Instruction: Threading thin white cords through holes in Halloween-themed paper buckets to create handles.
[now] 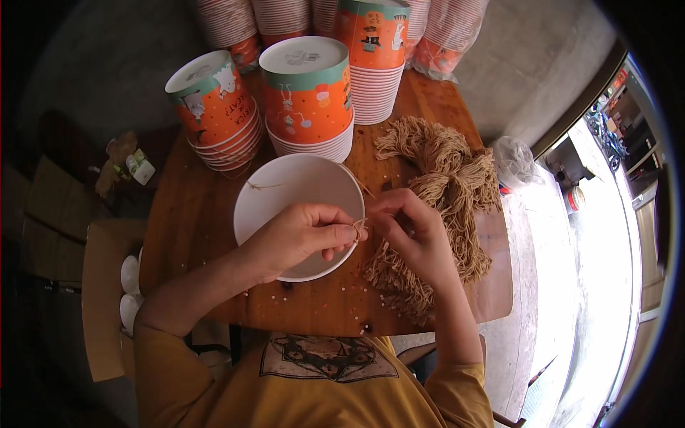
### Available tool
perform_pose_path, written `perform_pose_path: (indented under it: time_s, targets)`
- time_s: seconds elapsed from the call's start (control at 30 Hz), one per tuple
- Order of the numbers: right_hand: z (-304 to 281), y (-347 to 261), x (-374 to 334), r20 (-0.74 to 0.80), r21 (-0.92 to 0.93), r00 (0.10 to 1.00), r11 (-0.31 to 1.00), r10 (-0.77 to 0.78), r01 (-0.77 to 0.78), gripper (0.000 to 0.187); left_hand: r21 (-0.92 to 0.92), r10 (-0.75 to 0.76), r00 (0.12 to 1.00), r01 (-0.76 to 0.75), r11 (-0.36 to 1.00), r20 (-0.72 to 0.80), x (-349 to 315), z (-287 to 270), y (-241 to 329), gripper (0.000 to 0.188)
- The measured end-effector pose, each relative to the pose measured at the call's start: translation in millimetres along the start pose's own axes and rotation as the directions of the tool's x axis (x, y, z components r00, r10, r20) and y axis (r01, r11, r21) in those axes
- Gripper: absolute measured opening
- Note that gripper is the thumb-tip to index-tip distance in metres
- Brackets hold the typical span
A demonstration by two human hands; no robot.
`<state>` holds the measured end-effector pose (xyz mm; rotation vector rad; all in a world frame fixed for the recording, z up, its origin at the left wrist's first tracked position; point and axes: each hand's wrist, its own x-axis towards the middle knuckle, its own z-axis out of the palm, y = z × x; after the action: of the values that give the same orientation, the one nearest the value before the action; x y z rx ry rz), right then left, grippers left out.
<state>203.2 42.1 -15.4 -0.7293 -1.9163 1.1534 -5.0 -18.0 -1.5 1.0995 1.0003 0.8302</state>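
At the rim of a white paper bucket (pixel 282 192), my left hand (pixel 303 239) pinches a short piece of tan twine (pixel 357 230) against the bucket's right side. The twine makes a small loop by my thumb tip. Just to the right, my right hand (pixel 414 235) is closed with its fingertips at the twine's other end. Inside the bucket's far left wall lies a thin knotted twine piece (pixel 262 186). A big bundle of tan twine (pixel 446 185) spreads over the table beyond and beside my right hand.
Upside-down stacks of orange-and-green paper buckets (pixel 307 107) stand across the far side of the wooden table (pixel 314 307). Small beads lie scattered on it. At lower left is a cardboard box (pixel 103 299) with white round items; a clear plastic bag (pixel 515 162) sits beyond the right edge.
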Motion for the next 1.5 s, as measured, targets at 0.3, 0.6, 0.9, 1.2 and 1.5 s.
perform_pose_path:
  time_s: [0.3,0.6,0.9,1.2,1.5]
  targets:
    - [19,-4,-28,-0.151,-0.285,0.982,0.956,-0.112,0.065,0.022,0.044,0.022,0.999,-0.020,0.999,-0.049,4,4,0,0.017]
    - [31,-4,-25,-0.232,-0.403,0.951,0.910,-0.202,0.095,0.021,0.156,0.032,0.997,-0.021,0.988,-0.071,4,7,4,0.017]
    - [30,18,-33,0.024,0.678,0.949,0.693,0.315,-0.247,0.006,0.084,0.059,0.997,-0.055,0.995,-0.040,7,5,-2,0.016]
    - [28,25,-33,0.084,0.783,0.965,0.582,0.249,-0.218,0.006,0.009,0.012,1.000,-0.012,1.000,-0.003,11,5,-3,0.014]
    - [35,9,-35,-0.059,-0.040,0.988,0.989,-0.143,0.140,0.020,-0.300,-0.197,0.978,0.209,0.931,0.072,10,1,0,0.016]
